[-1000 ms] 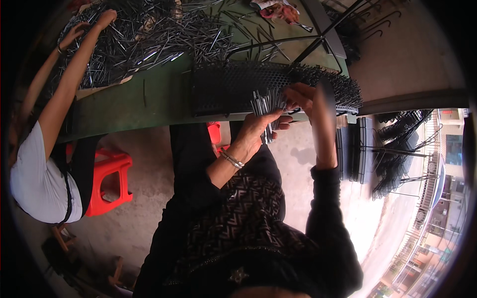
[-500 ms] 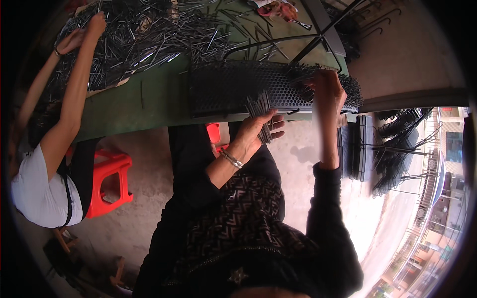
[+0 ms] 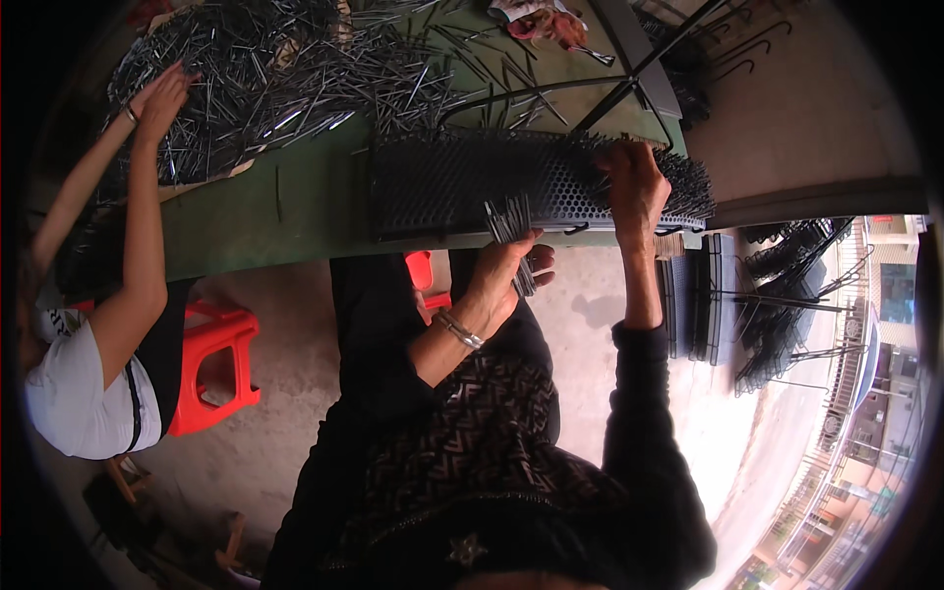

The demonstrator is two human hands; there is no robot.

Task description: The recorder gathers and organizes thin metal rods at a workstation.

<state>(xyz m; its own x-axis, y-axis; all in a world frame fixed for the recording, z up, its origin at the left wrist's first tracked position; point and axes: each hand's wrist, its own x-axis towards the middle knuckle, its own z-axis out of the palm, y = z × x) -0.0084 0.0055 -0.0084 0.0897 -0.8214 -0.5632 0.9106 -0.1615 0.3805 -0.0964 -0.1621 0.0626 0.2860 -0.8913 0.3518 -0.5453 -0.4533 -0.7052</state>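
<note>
A bundle of thin dark metal rods [image 3: 507, 218] is gripped in my left hand [image 3: 495, 280], at the front edge of a black perforated rack [image 3: 462, 182]. Its upper ends fan out in front of the rack's holes. My right hand [image 3: 639, 197] reaches over the right part of the rack, fingers bent down and pressed together. Whatever is between those fingertips is too small and dark to make out. Many rods stand upright in the holes around and to the right of that hand [image 3: 690, 185]. The holes farther left show no standing rods.
A large heap of loose rods [image 3: 265, 93] covers the far left of the green table [image 3: 226, 228]. A co-worker's hands [image 3: 157, 106] are at it. Behind the rack are a black wire frame [image 3: 612, 88] and a crumpled cloth [image 3: 556, 25]. A red stool [image 3: 224, 366] stands left; more racks [image 3: 713, 295] right.
My right hand has shifted slightly left and down along the rack. My left hand with its rods has dropped a little. The co-worker's hands have moved down and left over the heap.
</note>
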